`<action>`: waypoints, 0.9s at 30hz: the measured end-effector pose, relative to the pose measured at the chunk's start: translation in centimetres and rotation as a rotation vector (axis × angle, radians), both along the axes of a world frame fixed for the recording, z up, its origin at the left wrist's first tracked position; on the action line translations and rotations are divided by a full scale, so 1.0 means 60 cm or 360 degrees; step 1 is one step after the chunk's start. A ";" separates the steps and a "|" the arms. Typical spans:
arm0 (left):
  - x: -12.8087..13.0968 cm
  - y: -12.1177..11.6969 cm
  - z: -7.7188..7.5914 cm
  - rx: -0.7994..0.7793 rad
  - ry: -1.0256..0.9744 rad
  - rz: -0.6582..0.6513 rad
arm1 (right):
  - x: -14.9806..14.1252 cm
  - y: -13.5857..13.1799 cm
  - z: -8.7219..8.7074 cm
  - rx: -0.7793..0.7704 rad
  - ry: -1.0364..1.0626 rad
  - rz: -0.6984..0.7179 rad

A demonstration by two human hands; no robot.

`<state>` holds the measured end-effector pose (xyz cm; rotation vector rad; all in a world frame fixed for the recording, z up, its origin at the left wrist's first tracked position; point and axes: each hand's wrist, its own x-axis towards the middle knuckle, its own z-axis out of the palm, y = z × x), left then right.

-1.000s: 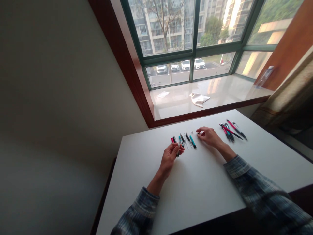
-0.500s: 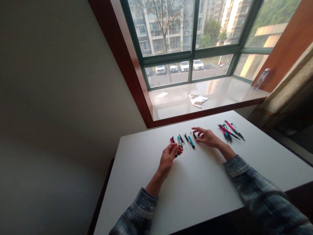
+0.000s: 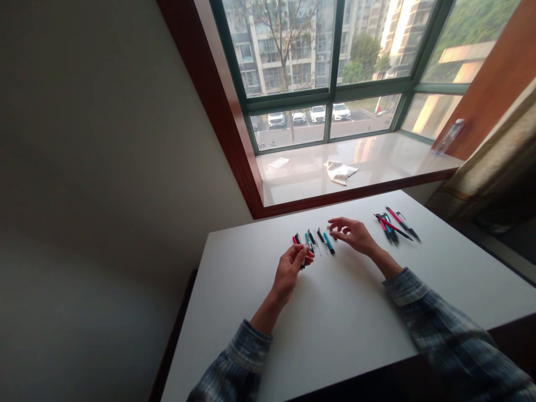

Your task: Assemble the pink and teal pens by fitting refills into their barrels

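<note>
My left hand (image 3: 288,269) is closed in a pinch on a slim pen part (image 3: 304,264), dark at its lower end, with a thin pale tip pointing up. The fingers hide most of it. Over the right end of a row of pen pieces, my right hand (image 3: 350,233) hovers with fingers curved and apart. A small silvery piece (image 3: 329,227) shows by its fingertips, and a short black barrel is mostly hidden beneath them. Between the hands lie a teal barrel (image 3: 329,244), a black barrel (image 3: 320,234), thin refills, and red and black pieces (image 3: 295,239).
Several assembled-looking pens (image 3: 393,224), pink, black and teal, lie in a pile on the white table (image 3: 335,318) at right. Behind it, a crumpled cloth (image 3: 340,172) and a clear bottle (image 3: 450,137) are on the window sill. A wall rises at left.
My right hand has moved slightly left and its fingers have drawn closer together, now covering most of the short black barrel. My left hand keeps its pinch on the pen part.
</note>
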<state>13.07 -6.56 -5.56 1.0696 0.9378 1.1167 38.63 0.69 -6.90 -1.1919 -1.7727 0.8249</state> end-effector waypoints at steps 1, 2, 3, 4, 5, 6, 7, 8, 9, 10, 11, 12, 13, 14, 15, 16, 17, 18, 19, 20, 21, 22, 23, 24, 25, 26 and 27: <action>0.000 -0.001 0.002 0.0008 0.0007 -0.0002 | -0.014 -0.007 0.005 -0.0027 0.0110 0.0008; 0.001 -0.002 0.004 0.0017 0.0012 -0.0007 | -0.030 -0.015 0.009 -0.0071 0.0219 0.0043; 0.001 -0.002 0.006 0.0027 0.0013 -0.0015 | -0.045 -0.024 0.013 -0.0125 0.0320 0.0100; 0.001 -0.003 0.008 0.0039 0.0013 -0.0028 | -0.060 -0.033 0.016 -0.0179 0.0405 0.0169; 0.001 -0.004 0.010 0.0054 0.0013 -0.0043 | -0.074 -0.041 0.019 -0.0234 0.0477 0.0245; 0.001 -0.004 0.011 0.0069 0.0013 -0.0055 | -0.086 -0.050 0.021 -0.0283 0.0543 0.0311; 0.002 -0.004 0.012 0.0085 0.0012 -0.0064 | -0.096 -0.057 0.023 -0.0326 0.0606 0.0363; 0.002 -0.004 0.012 0.0100 0.0011 -0.0074 | -0.105 -0.063 0.024 -0.0364 0.0666 0.0404; 0.003 -0.004 0.012 0.0115 0.0010 -0.0088 | -0.111 -0.069 0.026 -0.0395 0.0723 0.0432; 0.004 -0.004 0.011 0.0130 0.0009 -0.0106 | -0.117 -0.073 0.027 -0.0417 0.0769 0.0447; 0.004 -0.003 0.011 0.0145 0.0010 -0.0126 | -0.120 -0.076 0.028 -0.0434 0.0802 0.0453; 0.005 -0.003 0.010 0.0159 0.0015 -0.0147 | -0.122 -0.077 0.029 -0.0441 0.0823 0.0442; 0.005 -0.003 0.009 0.0174 0.0027 -0.0163 | -0.122 -0.078 0.030 -0.0440 0.0838 0.0409; 0.005 -0.002 0.008 0.0189 0.0046 -0.0167 | -0.121 -0.078 0.030 -0.0428 0.0858 0.0349; 0.005 -0.002 0.008 0.0202 0.0069 -0.0157 | -0.119 -0.077 0.029 -0.0413 0.0892 0.0269; 0.005 -0.001 0.007 0.0209 0.0091 -0.0132 | -0.116 -0.076 0.029 -0.0404 0.0943 0.0184; 0.004 -0.001 0.007 0.0206 0.0105 -0.0094 | -0.111 -0.076 0.028 -0.0406 0.1007 0.0108; 0.004 -0.001 0.008 0.0190 0.0105 -0.0051 | -0.107 -0.076 0.026 -0.0415 0.1067 0.0052; 0.003 -0.001 0.008 0.0163 0.0090 -0.0014 | -0.104 -0.077 0.024 -0.0428 0.1104 0.0025; 0.002 -0.001 0.009 0.0127 0.0069 0.0009 | -0.101 -0.080 0.022 -0.0434 0.1103 0.0023; 0.001 -0.001 0.011 0.0093 0.0050 0.0018 | -0.100 -0.084 0.020 -0.0427 0.1058 0.0041; 0.000 -0.002 0.013 0.0064 0.0043 0.0013 | -0.101 -0.090 0.019 -0.0407 0.0977 0.0071; -0.001 -0.003 0.014 0.0045 0.0046 0.0001 | -0.103 -0.097 0.017 -0.0384 0.0874 0.0110; -0.002 -0.004 0.016 0.0036 0.0056 -0.0006 | -0.108 -0.105 0.016 -0.0365 0.0773 0.0155; -0.002 -0.005 0.017 0.0034 0.0071 -0.0006 | -0.113 -0.113 0.015 -0.0358 0.0696 0.0200; -0.003 -0.006 0.018 0.0037 0.0085 0.0001 | -0.119 -0.120 0.014 -0.0360 0.0652 0.0235; -0.003 -0.006 0.018 0.0042 0.0094 0.0015 | -0.124 -0.127 0.013 -0.0372 0.0639 0.0261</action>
